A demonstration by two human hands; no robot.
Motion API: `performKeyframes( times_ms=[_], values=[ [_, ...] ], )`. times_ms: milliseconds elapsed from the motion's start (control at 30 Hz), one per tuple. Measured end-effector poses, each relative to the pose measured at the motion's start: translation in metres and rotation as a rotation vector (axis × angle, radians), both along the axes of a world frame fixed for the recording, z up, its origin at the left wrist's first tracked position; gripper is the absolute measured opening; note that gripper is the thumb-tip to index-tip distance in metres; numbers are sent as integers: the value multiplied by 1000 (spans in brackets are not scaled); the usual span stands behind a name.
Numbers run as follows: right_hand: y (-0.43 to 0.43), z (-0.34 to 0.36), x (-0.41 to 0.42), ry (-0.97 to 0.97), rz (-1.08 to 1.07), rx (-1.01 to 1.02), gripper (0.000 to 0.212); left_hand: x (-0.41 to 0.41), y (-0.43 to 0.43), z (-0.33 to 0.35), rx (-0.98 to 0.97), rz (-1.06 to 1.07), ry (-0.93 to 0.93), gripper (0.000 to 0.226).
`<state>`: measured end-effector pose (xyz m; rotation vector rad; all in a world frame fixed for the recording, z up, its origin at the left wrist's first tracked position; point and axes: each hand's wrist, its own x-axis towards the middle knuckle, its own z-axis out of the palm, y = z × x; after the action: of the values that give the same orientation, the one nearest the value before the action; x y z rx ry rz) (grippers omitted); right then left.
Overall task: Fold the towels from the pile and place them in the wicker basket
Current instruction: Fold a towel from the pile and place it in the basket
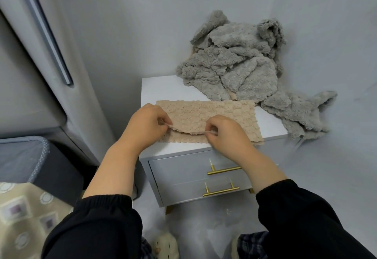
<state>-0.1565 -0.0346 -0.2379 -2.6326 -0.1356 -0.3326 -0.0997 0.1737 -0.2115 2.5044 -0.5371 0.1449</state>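
Pinching one beige textured towel (206,115): left hand (145,124) and right hand (225,134), both at its lifted edge; one grey fluffy towel pile (240,66); one white two-drawer nightstand (163,87).

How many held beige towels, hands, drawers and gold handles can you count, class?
Beige towel held: 1
Hands: 2, left hand, right hand
Drawers: 2, upper drawer, lower drawer
Gold handles: 2, upper handle, lower handle
Total: 7
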Motion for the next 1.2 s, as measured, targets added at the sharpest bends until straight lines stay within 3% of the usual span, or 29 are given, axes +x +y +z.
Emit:
performKeyframes(
  times_ms=[100,333,500,567,633,700,767,867,1000,1133,1200],
  values=[
    [1,3,0,-27,-3,45,5,-2,0,6,-22,-14,-15,27],
    [-3,5,-3,101,22,18,4,-4,-4,5,163,-111,263,24],
    [-4,3,-3,155,86,-37,8,-5,-5,5,237,-131,350,19],
    [-4,5,-2,165,100,-37,9,-6,-11,4,209,-117,315,13],
    [-6,6,-2,179,115,-27,8,-6,-23,-1,185,-106,160,14],
    [-8,8,-2,211,127,-13,7,-5,-36,-13,225,-135,3,29],
    [-9,10,-3,247,108,27,8,-6,-45,-24,330,-139,-1,44],
    [-16,12,-4,210,-72,117,14,-9,-53,-37,486,-136,97,53],
    [-45,10,-3,36,-495,-27,20,-9,-55,-39,474,-143,95,53],
    [-72,5,-4,290,-740,-66,63,-11,-56,-33,435,-127,-50,48],
    [-77,2,-2,362,-743,-68,64,-12,-57,-27,440,-141,-47,44]
  ],
)
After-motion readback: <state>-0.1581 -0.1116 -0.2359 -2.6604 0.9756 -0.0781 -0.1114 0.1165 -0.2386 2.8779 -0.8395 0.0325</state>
